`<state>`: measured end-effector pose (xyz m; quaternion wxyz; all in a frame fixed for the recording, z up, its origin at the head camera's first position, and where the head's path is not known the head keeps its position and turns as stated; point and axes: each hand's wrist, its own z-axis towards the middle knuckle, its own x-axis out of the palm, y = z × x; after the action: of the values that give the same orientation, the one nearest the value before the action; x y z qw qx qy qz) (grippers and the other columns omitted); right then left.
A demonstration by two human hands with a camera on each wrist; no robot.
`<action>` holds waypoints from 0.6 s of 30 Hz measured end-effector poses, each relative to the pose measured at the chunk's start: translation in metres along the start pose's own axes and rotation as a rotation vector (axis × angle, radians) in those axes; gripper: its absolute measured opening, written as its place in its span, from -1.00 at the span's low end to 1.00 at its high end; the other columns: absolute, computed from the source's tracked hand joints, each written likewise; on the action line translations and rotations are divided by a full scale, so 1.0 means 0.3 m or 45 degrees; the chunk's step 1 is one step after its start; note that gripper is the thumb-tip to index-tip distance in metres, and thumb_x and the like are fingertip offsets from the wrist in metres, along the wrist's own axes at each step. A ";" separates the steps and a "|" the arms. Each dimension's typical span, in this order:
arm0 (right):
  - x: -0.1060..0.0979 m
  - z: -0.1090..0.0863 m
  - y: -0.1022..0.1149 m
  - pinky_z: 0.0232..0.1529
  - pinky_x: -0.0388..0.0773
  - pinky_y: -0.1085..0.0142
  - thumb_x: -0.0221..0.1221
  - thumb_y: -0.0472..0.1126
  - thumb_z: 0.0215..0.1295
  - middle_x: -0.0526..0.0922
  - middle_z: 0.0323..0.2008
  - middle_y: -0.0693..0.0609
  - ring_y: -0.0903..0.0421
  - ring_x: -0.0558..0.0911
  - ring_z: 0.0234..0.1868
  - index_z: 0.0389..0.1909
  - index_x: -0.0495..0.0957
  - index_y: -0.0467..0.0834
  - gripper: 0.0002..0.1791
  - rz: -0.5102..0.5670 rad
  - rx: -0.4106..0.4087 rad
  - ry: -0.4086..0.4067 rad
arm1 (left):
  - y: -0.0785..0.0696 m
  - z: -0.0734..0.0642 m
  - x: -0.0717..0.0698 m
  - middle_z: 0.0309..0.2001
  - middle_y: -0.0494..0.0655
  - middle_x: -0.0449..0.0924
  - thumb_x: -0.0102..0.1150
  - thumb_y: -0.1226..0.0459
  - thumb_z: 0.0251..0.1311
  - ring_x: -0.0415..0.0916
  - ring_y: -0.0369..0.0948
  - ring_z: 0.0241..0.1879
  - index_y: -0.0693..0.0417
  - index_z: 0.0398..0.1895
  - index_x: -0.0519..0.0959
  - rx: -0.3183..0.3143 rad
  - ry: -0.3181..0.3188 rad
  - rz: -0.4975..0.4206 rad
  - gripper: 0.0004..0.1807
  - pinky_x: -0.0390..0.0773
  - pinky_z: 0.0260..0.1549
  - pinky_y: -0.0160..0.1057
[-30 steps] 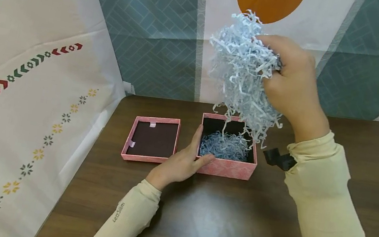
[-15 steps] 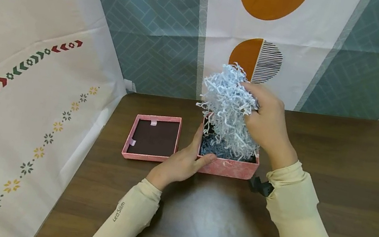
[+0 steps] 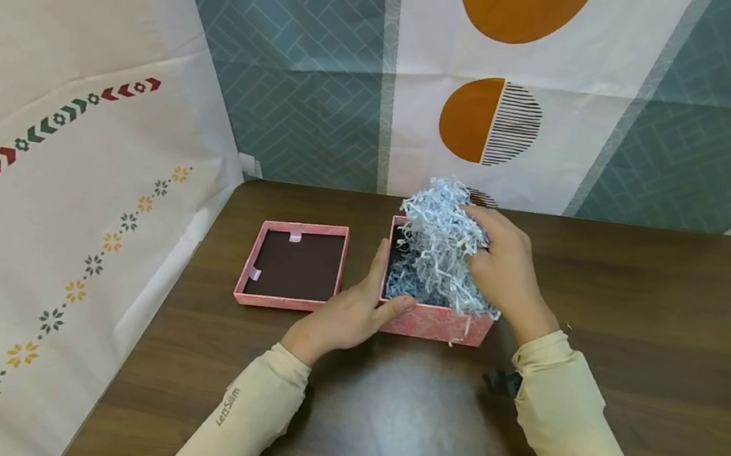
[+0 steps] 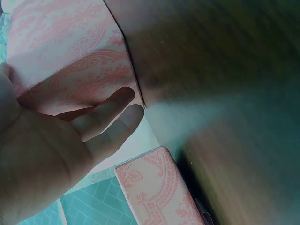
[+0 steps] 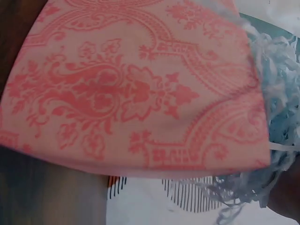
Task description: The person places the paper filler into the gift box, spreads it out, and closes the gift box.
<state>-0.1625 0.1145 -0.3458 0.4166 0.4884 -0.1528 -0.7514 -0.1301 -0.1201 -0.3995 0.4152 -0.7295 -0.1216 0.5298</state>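
Spilling looks possible, since crinkle paper (image 3: 440, 233) gripped by the right hand (image 3: 507, 268) overhangs the pink box (image 3: 429, 324), which the left hand (image 3: 347, 314) touches with straight fingers

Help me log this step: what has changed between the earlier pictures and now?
The right hand has lowered the pale-blue bundle of shredded paper from above the pink patterned rectangular box down to its opening; some strands now overlap the front. Nothing was visibly let go or newly grasped. The left hand stays at the box's left side, and the pink-rimmed, dark-lined lid lies as before.
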 end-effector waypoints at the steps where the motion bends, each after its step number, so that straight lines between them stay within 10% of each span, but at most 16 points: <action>1: 0.007 0.007 -0.001 0.27 0.36 -0.15 0.00 -0.68 0.11 0.56 0.19 -0.28 -0.24 0.49 0.26 0.23 0.55 -0.33 -0.37 0.008 0.014 -0.002 | 0.002 -0.001 0.001 0.62 -0.12 -0.47 -0.18 -0.34 0.40 0.04 0.00 0.50 -0.30 0.53 -0.69 0.003 -0.004 -0.003 0.07 0.19 0.37 0.04; 10: 0.057 0.043 -0.023 0.31 0.31 -0.14 -0.07 -0.69 0.12 0.54 0.22 -0.28 -0.23 0.44 0.29 0.29 0.50 -0.34 -0.33 -0.030 -0.004 0.081 | 0.010 -0.008 0.002 0.61 -0.13 -0.52 -0.21 -0.34 0.41 0.01 -0.04 0.51 -0.22 0.54 -0.68 -0.007 0.008 -0.020 0.07 0.16 0.39 0.01; 18: 0.052 0.020 -0.042 0.31 0.27 -0.21 0.13 -0.53 0.27 0.47 0.29 -0.32 -0.29 0.41 0.32 0.34 0.46 -0.33 -0.43 -0.224 0.060 0.552 | -0.001 -0.001 -0.005 0.61 -0.19 -0.52 -0.18 -0.34 0.40 -0.02 -0.08 0.52 -0.18 0.56 -0.66 -0.002 0.012 0.002 0.09 0.15 0.40 -0.02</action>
<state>-0.1764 0.1090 -0.3605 0.3609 0.6594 -0.0341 -0.6586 -0.1304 -0.1210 -0.3984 0.4148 -0.7324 -0.1197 0.5265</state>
